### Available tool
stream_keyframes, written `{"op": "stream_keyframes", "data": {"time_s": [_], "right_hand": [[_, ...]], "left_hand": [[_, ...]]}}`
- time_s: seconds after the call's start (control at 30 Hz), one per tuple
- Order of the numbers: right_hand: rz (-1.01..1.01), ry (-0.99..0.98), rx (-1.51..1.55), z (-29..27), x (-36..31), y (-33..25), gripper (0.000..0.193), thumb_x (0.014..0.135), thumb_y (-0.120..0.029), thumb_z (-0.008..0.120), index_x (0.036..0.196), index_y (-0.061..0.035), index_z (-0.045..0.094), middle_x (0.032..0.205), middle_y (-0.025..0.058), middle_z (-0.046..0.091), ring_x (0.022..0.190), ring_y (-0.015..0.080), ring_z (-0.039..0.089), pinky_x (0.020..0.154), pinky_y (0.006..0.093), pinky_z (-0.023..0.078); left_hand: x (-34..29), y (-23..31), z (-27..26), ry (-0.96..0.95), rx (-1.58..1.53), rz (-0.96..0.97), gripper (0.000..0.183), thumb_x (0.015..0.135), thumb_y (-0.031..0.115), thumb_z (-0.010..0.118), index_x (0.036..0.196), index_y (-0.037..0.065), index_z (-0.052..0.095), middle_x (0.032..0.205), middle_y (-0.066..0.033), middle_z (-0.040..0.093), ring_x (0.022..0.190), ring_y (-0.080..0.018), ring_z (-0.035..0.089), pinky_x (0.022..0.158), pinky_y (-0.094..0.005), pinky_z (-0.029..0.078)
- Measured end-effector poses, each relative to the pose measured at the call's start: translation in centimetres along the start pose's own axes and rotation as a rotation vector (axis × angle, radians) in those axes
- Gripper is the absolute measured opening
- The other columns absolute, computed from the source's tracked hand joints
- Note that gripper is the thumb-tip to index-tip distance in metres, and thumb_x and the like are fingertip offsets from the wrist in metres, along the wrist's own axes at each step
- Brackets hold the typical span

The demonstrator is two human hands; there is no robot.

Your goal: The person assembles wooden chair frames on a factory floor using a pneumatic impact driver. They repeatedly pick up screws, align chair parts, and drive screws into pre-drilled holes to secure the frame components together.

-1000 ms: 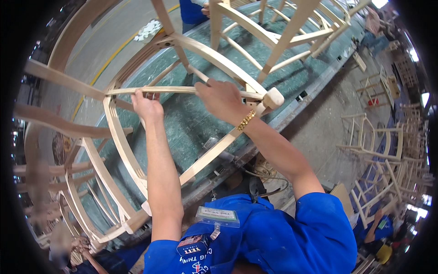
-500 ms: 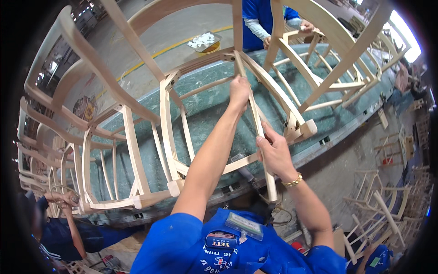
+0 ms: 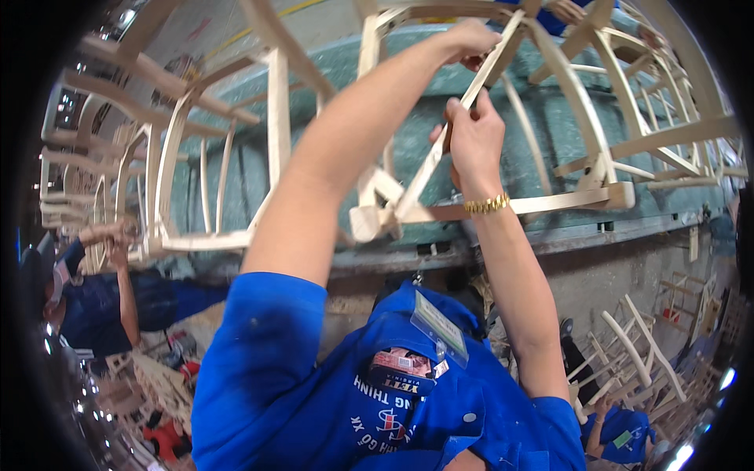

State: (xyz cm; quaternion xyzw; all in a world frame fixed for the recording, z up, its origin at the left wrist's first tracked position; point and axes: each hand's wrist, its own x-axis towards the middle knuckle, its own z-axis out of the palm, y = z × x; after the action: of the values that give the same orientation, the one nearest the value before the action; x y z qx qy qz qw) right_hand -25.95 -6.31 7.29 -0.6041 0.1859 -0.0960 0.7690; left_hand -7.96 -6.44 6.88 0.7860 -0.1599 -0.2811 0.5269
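A long, pale wooden strip [image 3: 430, 166] slants across an unfinished wooden chair frame [image 3: 542, 206], from its far side toward its near left corner. My left hand [image 3: 470, 41] is closed by the strip's far end, its fingers partly hidden. Lower down, my right hand [image 3: 477, 145], with a gold bracelet at the wrist, grips the strip near its middle. The strip's near end lies beside the frame's corner block [image 3: 366, 224]; whether they touch I cannot tell. Beneath the frame is a worn green tabletop [image 3: 428, 102].
More chair frames stand close on the left [image 3: 169, 180] and right [image 3: 652, 141]. A co-worker in dark blue [image 3: 98, 306] works at the left, and another person's hand [image 3: 565, 11] shows across the table. Wooden parts [image 3: 628, 345] are piled on the floor at right.
The strip's near end has swung left to the frame's near left corner. Both hands have moved farther out with it. The view has shifted, so the chair frame sits higher and farther right.
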Motion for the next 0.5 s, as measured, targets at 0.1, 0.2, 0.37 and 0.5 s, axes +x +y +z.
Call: {"op": "stream_keyframes", "data": {"time_s": [0.1,0.2,0.37,0.5], "right_hand": [[-0.012,0.06,-0.043,1.1,0.6,1.8,0.017,0.087,-0.003,0.048,0.104,0.0002,0.047,0.068,0.0037,0.049,0.046,0.0112,0.052,0.036,0.0237,0.039],[-0.054,0.094,-0.042,1.9,0.7,2.8,0.018,0.087,-0.002,0.046,0.105,-0.0004,0.047,0.07,0.0035,0.049,0.046,0.0118,0.052,0.036,0.0245,0.04],[-0.042,0.094,0.023,2.3,0.7,2.9,0.031,0.088,0.002,0.041,0.118,-0.0018,0.045,0.073,0.0033,0.052,0.049,0.0095,0.049,0.042,0.0221,0.042],[-0.103,0.114,0.127,3.1,0.8,2.6,0.034,0.087,0.002,0.04,0.12,-0.0012,0.046,0.075,0.0057,0.055,0.049,0.0087,0.049,0.042,0.0223,0.041]], "left_hand": [[-3.8,-1.5,-0.6,-0.099,0.035,0.041,0.032,0.088,0.026,0.052,0.105,-0.001,0.061,0.086,-0.0086,0.059,0.059,-0.0154,0.057,0.053,-0.0299,0.05],[-6.4,-3.1,-0.8,-0.139,0.004,0.077,0.032,0.088,0.019,0.052,0.116,0.004,0.058,0.085,-0.0047,0.059,0.062,-0.0115,0.054,0.055,-0.0276,0.047],[-7.8,-4.0,0.1,-0.023,-0.073,0.071,0.032,0.088,0.015,0.052,0.118,0.005,0.057,0.082,-0.0037,0.058,0.067,-0.0087,0.053,0.06,-0.0238,0.045],[-7.4,-4.0,0.2,0.023,-0.179,0.117,0.03,0.091,0.015,0.049,0.117,0.005,0.057,0.08,-0.0022,0.057,0.067,-0.0084,0.053,0.057,-0.024,0.046]]}}
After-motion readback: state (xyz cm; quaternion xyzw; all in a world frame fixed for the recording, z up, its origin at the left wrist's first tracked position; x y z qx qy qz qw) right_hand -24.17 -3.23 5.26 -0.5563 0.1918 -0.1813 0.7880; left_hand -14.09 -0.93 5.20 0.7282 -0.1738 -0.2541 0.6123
